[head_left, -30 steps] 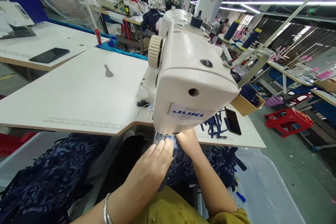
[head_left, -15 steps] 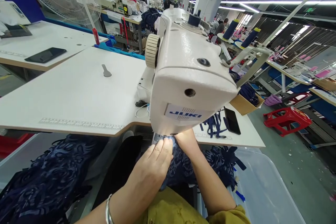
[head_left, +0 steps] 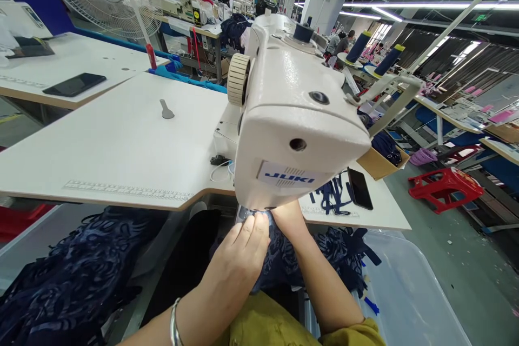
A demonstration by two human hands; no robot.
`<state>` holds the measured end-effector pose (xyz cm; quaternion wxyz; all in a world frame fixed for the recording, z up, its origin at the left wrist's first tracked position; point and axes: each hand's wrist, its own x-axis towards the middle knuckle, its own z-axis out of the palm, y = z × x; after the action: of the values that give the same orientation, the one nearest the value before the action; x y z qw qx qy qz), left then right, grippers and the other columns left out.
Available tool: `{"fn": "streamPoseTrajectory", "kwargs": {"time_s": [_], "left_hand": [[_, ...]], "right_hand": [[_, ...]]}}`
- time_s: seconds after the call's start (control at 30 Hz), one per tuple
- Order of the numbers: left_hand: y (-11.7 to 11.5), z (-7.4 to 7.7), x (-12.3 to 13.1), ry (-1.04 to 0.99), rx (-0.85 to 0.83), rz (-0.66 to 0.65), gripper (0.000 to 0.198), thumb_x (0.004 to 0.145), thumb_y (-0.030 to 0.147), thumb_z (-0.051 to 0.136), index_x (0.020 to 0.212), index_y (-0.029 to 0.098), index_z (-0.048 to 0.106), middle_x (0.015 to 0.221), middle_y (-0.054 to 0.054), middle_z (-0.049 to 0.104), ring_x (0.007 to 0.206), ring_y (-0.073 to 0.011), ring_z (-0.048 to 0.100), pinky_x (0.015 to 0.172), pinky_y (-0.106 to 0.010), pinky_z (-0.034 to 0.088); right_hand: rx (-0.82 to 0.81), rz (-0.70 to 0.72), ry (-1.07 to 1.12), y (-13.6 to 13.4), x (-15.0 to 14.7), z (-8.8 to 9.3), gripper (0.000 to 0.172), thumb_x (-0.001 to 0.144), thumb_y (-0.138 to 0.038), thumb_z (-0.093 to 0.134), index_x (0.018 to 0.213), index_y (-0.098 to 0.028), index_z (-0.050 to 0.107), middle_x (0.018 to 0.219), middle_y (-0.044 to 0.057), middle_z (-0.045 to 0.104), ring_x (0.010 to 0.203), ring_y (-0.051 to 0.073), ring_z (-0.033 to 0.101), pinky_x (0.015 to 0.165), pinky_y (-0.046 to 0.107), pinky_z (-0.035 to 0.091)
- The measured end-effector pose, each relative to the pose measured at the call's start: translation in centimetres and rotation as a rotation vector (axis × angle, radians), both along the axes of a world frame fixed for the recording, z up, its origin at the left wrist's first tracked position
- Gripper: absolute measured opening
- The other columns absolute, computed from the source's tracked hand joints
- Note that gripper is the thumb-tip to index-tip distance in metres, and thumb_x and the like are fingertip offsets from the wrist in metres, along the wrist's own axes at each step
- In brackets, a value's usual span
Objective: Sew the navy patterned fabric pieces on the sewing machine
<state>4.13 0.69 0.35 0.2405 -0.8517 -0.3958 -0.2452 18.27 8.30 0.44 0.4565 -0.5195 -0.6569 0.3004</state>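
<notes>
In the head view a white JUKI sewing machine (head_left: 302,130) stands right before me, and its head hides the needle area. My left hand (head_left: 240,248) is closed, fingertips pressed together on a navy patterned fabric (head_left: 279,259) just under the machine head. My right hand (head_left: 288,219) is beside it at the same fabric, its fingers hidden behind the machine head. The fabric hangs down toward my lap between my forearms.
A bin at left holds navy patterned garments (head_left: 85,265); a clear plastic bin (head_left: 409,281) stands at right. On the table lie a phone (head_left: 359,188), navy straps (head_left: 331,194) and a small grey metal piece (head_left: 166,111). A red stool (head_left: 446,188) is on the floor.
The view has shifted very slightly. Both hands stay at the fabric beneath the machine head, with almost no visible movement.
</notes>
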Motion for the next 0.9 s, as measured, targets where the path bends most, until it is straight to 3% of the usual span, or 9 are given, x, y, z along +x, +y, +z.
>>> {"fn": "streamPoseTrajectory", "kwargs": {"time_s": [0.13,0.37,0.53,0.77,0.9], "left_hand": [[-0.1,-0.2,0.2,0.013,-0.001,0.012,0.031,0.092,0.015,0.047,0.118,0.004,0.061,0.115,-0.012,0.068,0.103,-0.0237,0.062,0.091,-0.037,0.042],[-0.2,-0.3,0.2,-0.022,0.023,0.056,0.033,0.094,0.022,0.048,0.117,0.003,0.061,0.111,-0.013,0.069,0.100,-0.0245,0.063,0.087,-0.036,0.044],[-0.1,-0.1,-0.3,-0.069,0.023,0.040,0.032,0.094,0.023,0.046,0.114,0.003,0.062,0.109,-0.014,0.069,0.098,-0.0237,0.063,0.087,-0.035,0.044],[-0.1,-0.5,-0.8,-0.101,-0.034,0.010,0.034,0.094,0.025,0.047,0.118,0.004,0.059,0.111,-0.013,0.067,0.100,-0.0229,0.062,0.089,-0.035,0.045],[0.0,-0.6,-1.0,-0.114,-0.046,-0.030,0.031,0.093,0.023,0.049,0.118,0.006,0.059,0.111,-0.011,0.067,0.102,-0.0214,0.061,0.089,-0.034,0.045]], "right_hand": [[-0.020,-0.027,0.044,0.0,-0.3,0.2,0.012,0.075,-0.019,0.056,0.072,-0.019,0.068,0.074,0.003,0.072,0.077,0.021,0.064,0.092,0.037,0.049],[0.008,-0.002,0.090,-0.2,-0.7,0.6,0.022,0.076,-0.020,0.055,0.090,-0.017,0.072,0.095,0.008,0.074,0.090,0.023,0.067,0.089,0.036,0.052],[0.042,0.031,0.123,-0.1,-0.9,0.9,0.026,0.077,-0.022,0.055,0.098,-0.016,0.070,0.106,0.010,0.072,0.100,0.024,0.065,0.095,0.036,0.049],[0.040,0.016,0.129,-0.1,-1.1,0.8,0.025,0.078,-0.020,0.055,0.098,-0.016,0.070,0.105,0.009,0.072,0.100,0.024,0.065,0.095,0.036,0.049],[-0.001,-0.012,0.111,-0.3,-0.9,0.5,0.016,0.076,-0.019,0.055,0.080,-0.017,0.070,0.087,0.007,0.074,0.083,0.022,0.067,0.087,0.036,0.051]]}}
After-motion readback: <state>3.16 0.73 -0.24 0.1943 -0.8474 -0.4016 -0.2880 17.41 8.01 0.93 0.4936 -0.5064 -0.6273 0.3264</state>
